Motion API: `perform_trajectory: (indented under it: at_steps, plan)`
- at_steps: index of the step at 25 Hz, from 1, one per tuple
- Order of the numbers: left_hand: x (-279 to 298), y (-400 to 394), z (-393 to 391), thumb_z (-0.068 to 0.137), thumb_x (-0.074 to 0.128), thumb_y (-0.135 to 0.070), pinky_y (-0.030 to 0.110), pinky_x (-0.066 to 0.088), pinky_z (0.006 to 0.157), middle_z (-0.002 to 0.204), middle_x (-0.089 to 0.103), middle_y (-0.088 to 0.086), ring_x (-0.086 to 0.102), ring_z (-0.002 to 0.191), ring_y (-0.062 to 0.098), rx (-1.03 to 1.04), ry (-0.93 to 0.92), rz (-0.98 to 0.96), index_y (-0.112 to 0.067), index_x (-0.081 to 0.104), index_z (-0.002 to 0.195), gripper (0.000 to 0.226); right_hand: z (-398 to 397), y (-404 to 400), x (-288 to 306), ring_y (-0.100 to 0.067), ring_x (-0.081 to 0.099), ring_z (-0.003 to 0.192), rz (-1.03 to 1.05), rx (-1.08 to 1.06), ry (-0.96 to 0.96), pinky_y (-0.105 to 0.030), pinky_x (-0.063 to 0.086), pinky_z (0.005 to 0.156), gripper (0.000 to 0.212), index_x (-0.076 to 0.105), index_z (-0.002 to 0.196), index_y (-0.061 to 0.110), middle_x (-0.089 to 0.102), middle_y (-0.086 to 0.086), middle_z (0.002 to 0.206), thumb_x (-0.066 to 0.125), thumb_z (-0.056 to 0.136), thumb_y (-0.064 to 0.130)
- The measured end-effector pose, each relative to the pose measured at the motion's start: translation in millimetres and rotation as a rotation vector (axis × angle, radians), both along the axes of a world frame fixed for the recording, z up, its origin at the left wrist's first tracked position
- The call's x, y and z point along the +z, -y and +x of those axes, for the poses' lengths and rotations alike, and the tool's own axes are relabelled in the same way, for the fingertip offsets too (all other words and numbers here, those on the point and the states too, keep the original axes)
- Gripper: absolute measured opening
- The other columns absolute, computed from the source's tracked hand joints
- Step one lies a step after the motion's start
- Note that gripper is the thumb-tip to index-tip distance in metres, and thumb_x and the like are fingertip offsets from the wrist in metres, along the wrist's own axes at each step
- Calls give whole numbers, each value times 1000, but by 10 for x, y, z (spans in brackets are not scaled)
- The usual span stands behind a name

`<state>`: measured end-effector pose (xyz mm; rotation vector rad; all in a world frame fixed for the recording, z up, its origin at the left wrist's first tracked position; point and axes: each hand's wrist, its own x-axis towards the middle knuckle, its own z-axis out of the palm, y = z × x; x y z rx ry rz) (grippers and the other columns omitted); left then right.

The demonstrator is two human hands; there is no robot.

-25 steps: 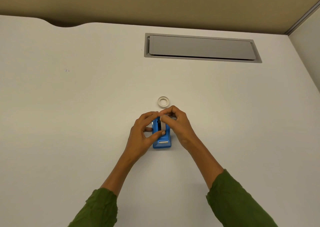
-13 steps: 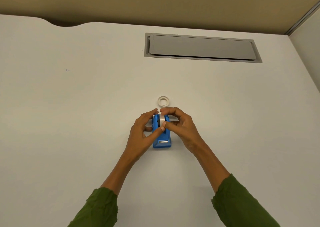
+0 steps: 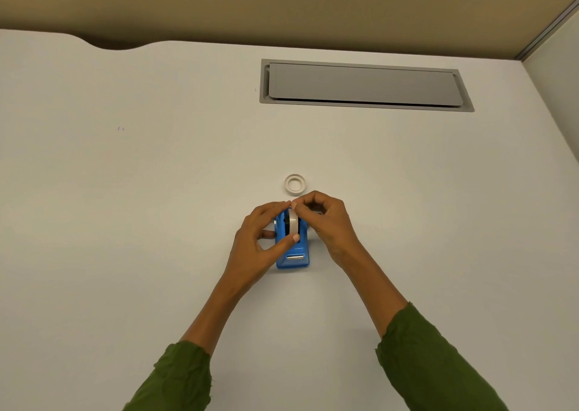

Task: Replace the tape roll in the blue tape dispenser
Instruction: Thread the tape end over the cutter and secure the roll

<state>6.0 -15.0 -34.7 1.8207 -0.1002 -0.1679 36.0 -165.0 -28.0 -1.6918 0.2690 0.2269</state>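
The blue tape dispenser (image 3: 294,255) stands on the white desk with its cutter end toward me. A whitish tape roll (image 3: 293,221) sits upright in its slot. My left hand (image 3: 261,241) grips the dispenser from the left, thumb lying across the body just below the roll. My right hand (image 3: 326,222) is on the right side, with its fingertips pinched at the top of the roll. A small empty white tape ring (image 3: 294,184) lies flat on the desk just beyond my hands.
A grey hinged cable hatch (image 3: 363,85) is set into the white desk (image 3: 141,207) at the back. The desk's far edge curves at the upper left, and a partition wall rises at the right.
The right hand has drawn back from over the dispenser, so the roll now shows seated in the slot. Its fingertips moved to the roll's top. The left hand stayed in place.
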Motion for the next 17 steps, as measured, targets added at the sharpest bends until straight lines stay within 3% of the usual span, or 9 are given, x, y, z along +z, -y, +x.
perform_trajectory:
  at_steps: [5, 10, 14, 17]
  plan:
    - [-1, -1, 5, 79, 69, -18, 18, 54, 81, 123, 55, -6, 55, 110, 9, 15, -13, -16, -22, 53, 126, 49, -25, -13, -9, -18, 63, 95, 9, -19, 29, -29, 50, 87, 13, 68, 93, 8, 70, -5, 92, 65, 86, 18]
    - [-34, 1, 13, 78, 68, -22, 16, 54, 79, 122, 56, -3, 56, 108, 10, 35, -20, -18, -21, 57, 120, 44, -137, 91, 3, -14, 61, 105, 89, 140, 73, -23, 52, 88, 21, 65, 103, 13, 68, -3, 107, 64, 84, 21]
    - [-41, -10, 21, 78, 69, -20, 18, 55, 79, 122, 54, -6, 56, 109, 12, 22, -9, 7, -28, 53, 119, 45, -123, 92, -5, -22, 59, 110, 24, 181, 53, -37, 53, 92, 25, 62, 108, 10, 65, -9, 112, 66, 83, 8]
    - [-50, -11, 10, 78, 71, -18, 25, 56, 83, 125, 53, -3, 54, 112, 15, 0, -12, 18, -22, 53, 124, 49, -106, 30, 4, -21, 60, 106, 23, 111, 47, -36, 52, 90, 20, 64, 99, 11, 67, -8, 107, 63, 81, 3]
